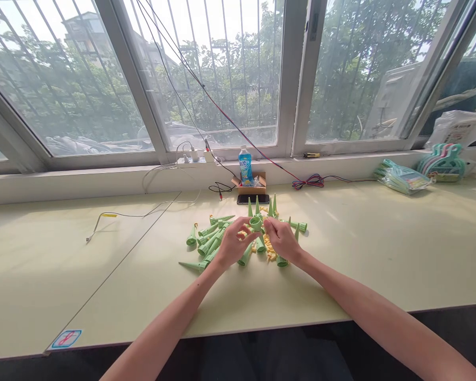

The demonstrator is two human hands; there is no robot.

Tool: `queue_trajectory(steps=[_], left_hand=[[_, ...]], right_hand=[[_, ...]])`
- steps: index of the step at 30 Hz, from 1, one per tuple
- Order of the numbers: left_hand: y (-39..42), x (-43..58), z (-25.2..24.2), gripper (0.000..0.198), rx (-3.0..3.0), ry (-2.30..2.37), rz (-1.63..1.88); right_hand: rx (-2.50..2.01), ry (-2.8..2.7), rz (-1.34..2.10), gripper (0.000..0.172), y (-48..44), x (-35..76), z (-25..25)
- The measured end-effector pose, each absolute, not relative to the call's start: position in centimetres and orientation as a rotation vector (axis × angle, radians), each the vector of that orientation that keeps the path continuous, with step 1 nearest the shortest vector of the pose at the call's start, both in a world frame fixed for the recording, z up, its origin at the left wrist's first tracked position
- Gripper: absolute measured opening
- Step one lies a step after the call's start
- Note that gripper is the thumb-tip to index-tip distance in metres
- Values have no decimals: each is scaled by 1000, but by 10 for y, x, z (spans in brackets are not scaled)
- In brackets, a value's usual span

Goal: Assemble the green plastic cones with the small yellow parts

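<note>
Between my two hands is a green cone-shaped piece (pixel 256 223), its round open end facing me. My left hand (pixel 235 241) grips it from the left with thumb and fingers. On its right side my right hand (pixel 278 237) has its fingers pinched together; what they hold, if anything, is too small to make out. Several green cones (pixel 209 244) lie in a pile beside my left hand, and others stand or lie behind and below the hands. Small yellow pieces (pixel 270 250) lie among them, partly hidden by my right hand.
Behind the cones, a dark phone (pixel 253 199) lies before a cardboard box (pixel 257 189) and a blue bottle (pixel 245 166). Coiled cable (pixel 309 182) rests along the sill. Packaged items (pixel 404 177) and hangers (pixel 442 163) are at right. A white cable (pixel 122 215) crosses the left table.
</note>
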State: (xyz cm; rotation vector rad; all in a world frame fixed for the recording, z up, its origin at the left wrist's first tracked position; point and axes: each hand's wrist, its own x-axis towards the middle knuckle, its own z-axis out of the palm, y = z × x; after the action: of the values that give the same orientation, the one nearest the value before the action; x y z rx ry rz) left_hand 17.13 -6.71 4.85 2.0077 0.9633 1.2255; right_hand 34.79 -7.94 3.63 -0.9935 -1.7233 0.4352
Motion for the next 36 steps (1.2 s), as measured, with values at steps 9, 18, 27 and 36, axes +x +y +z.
queue_trajectory(steps=[9,18,27,36], left_hand=[[-71,176,53,40,1826,843,1202],[-73,174,59,70,1652,879,1067],[-75,171,61,65,1581,837,960],[-75,168,63,60,1703,830,906]], right_hand=[[-989,-1643,415,43,-81,344,36],[-947,-1717,323,38,-86,345,43],[-865,-1828,320,36,-87,345,45],[-886,-1807,367,38,-87,347,43]])
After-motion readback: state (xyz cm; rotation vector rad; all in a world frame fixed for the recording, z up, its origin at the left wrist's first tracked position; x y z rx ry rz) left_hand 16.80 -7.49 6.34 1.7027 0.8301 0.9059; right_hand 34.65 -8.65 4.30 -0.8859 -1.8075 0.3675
